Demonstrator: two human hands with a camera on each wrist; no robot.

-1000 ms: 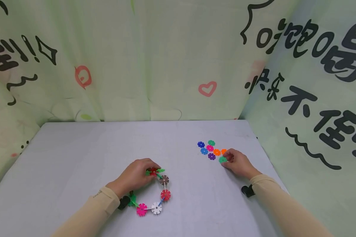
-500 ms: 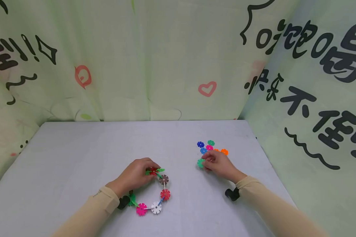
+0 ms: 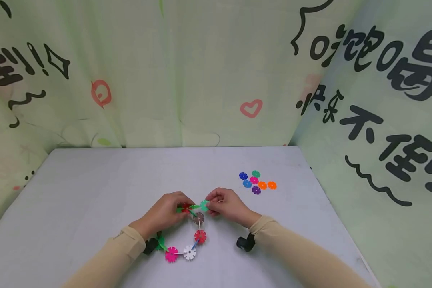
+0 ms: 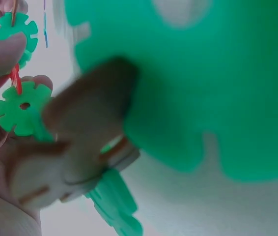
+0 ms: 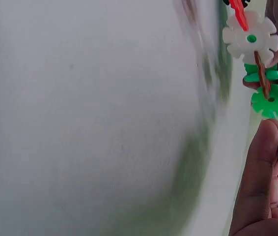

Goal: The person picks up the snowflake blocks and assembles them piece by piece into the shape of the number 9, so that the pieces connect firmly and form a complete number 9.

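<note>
In the head view my left hand (image 3: 171,210) pinches a red notched plastic disc (image 3: 185,208) at the upper end of a curved chain of interlocking snowflake discs. The chain runs through a brown disc (image 3: 199,218), a red one, a white disc (image 3: 189,253) and a pink disc (image 3: 171,255) to green pieces (image 3: 161,242) by the left wrist. My right hand (image 3: 230,206) pinches a loose-side green disc (image 3: 204,205) against the chain's green end piece (image 3: 195,207). In the right wrist view, fingertips (image 5: 266,142) meet just below a green disc (image 5: 271,101); the held disc is mostly hidden.
Several loose discs lie farther back at the right: blue (image 3: 243,176), green (image 3: 256,174), pink (image 3: 254,180), purple (image 3: 256,190) and orange (image 3: 272,185). They rest on a white-covered table (image 3: 104,176) in front of a printed curtain (image 3: 209,72).
My right hand has carried the green disc leftward from the loose discs to the chain's upper end. The left hand and the chain have stayed nearly still.
</note>
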